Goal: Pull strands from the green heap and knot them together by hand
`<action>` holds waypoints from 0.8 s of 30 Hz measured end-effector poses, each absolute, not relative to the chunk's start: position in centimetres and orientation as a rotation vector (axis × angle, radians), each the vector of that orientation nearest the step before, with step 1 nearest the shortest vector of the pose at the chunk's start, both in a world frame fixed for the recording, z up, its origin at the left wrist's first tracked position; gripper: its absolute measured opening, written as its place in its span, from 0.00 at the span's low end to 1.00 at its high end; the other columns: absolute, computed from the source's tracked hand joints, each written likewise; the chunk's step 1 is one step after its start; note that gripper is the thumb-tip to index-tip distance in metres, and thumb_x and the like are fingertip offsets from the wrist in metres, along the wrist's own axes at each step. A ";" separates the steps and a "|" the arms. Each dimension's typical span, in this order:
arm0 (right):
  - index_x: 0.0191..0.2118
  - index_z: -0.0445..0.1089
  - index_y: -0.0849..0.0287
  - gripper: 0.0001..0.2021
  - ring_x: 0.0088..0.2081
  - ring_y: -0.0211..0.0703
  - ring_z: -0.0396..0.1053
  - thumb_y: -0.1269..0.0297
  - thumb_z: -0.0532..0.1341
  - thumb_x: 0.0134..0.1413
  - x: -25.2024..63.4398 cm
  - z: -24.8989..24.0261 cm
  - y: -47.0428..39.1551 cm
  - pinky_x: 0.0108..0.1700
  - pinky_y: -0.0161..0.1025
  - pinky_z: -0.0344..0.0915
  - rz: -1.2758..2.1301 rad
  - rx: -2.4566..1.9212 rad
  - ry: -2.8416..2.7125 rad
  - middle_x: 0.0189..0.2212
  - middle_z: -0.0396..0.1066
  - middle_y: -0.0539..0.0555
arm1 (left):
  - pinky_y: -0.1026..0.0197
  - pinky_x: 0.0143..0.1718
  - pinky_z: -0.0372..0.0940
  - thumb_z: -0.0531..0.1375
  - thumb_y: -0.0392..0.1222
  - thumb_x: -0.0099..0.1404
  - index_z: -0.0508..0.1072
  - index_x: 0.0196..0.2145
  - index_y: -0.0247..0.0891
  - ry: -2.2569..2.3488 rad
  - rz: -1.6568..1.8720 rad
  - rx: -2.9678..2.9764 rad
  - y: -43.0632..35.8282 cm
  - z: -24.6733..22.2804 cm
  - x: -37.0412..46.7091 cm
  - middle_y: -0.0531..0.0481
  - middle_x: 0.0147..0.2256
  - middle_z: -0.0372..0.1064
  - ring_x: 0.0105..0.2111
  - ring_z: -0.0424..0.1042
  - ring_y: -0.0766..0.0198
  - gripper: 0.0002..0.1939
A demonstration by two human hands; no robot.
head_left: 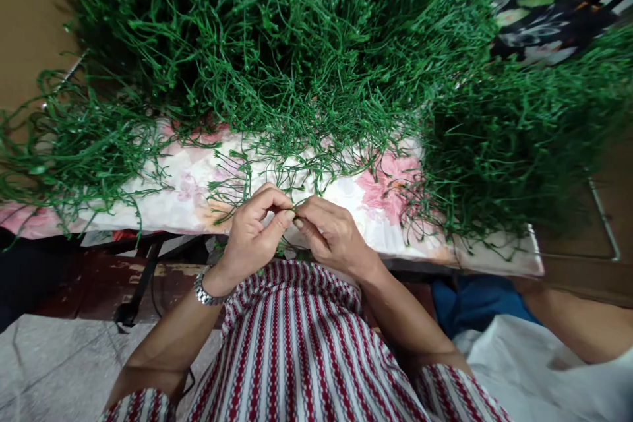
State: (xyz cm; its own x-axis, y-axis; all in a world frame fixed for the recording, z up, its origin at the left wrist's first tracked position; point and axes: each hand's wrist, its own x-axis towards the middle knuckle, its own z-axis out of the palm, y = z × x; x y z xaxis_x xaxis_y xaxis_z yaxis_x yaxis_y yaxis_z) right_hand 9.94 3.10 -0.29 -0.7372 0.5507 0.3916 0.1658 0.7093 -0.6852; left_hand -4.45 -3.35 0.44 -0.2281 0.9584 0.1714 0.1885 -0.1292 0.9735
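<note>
My left hand, with a metal watch at its wrist, is closed in a pinch near the table's front edge. My right hand pinches too, its fingertips meeting those of the left. Between them shows a thin green plastic-looking stem, mostly hidden by the fingers. Just beyond my hands, loose green sprigs with small budded tips fan out on the flowered tablecloth. A large heap of the same green stems rises at the back.
Smaller piles of green stems lie left and right. A dark floral bag sits at the back right. At the lower right, another person's arm and blue clothing are close by. Cardboard stands at the left.
</note>
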 end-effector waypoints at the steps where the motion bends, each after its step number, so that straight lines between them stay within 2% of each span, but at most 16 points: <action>1: 0.32 0.64 0.60 0.07 0.28 0.37 0.61 0.68 0.51 0.59 9.9 -0.3 3.1 0.32 0.35 0.60 0.899 -0.532 -2.289 0.25 0.62 0.52 | 0.64 0.32 0.59 0.57 0.39 0.59 0.67 0.27 0.38 1.418 1.479 1.301 -3.2 0.4 -4.4 0.51 0.28 0.61 0.30 0.62 0.65 0.05; 6: 0.38 0.65 0.61 0.08 0.28 0.34 0.61 0.63 0.54 0.59 9.3 -1.0 2.9 0.32 0.32 0.61 1.278 -0.553 -2.019 0.27 0.64 0.50 | 0.62 0.38 0.60 0.60 0.39 0.57 0.69 0.26 0.39 1.371 1.564 1.208 -2.7 0.3 -4.7 0.50 0.31 0.61 0.36 0.63 0.64 0.04; 12: 0.30 0.63 0.62 0.10 0.23 0.30 0.54 0.62 0.53 0.60 9.1 -1.3 2.7 0.26 0.30 0.55 1.472 -0.627 -1.965 0.21 0.56 0.46 | 0.62 0.35 0.60 0.61 0.38 0.57 0.69 0.25 0.38 1.281 1.609 1.137 -2.7 -0.2 -4.4 0.50 0.29 0.63 0.33 0.64 0.64 0.04; 16: 0.29 0.60 0.61 0.12 0.22 0.29 0.51 0.59 0.52 0.60 9.0 -1.2 3.0 0.25 0.29 0.53 1.652 -0.507 -1.869 0.21 0.54 0.45 | 0.64 0.28 0.59 0.62 0.39 0.55 0.68 0.26 0.38 1.057 1.665 0.903 -2.8 -0.2 -4.0 0.51 0.29 0.67 0.28 0.64 0.67 0.05; 19: 0.29 0.62 0.62 0.12 0.23 0.30 0.54 0.59 0.52 0.60 8.9 -1.3 3.3 0.26 0.29 0.54 1.664 -0.422 -1.874 0.22 0.57 0.46 | 0.65 0.26 0.58 0.62 0.39 0.56 0.65 0.26 0.37 0.880 1.626 0.760 -2.7 0.1 -3.9 0.52 0.25 0.66 0.24 0.62 0.69 0.07; 24: 0.28 0.65 0.63 0.14 0.25 0.31 0.58 0.60 0.53 0.60 8.9 -1.2 3.4 0.29 0.30 0.57 1.572 -0.352 -1.966 0.23 0.61 0.49 | 0.66 0.24 0.53 0.62 0.39 0.56 0.64 0.26 0.36 0.817 1.593 0.638 -2.4 0.6 -4.2 0.57 0.17 0.57 0.19 0.56 0.71 0.08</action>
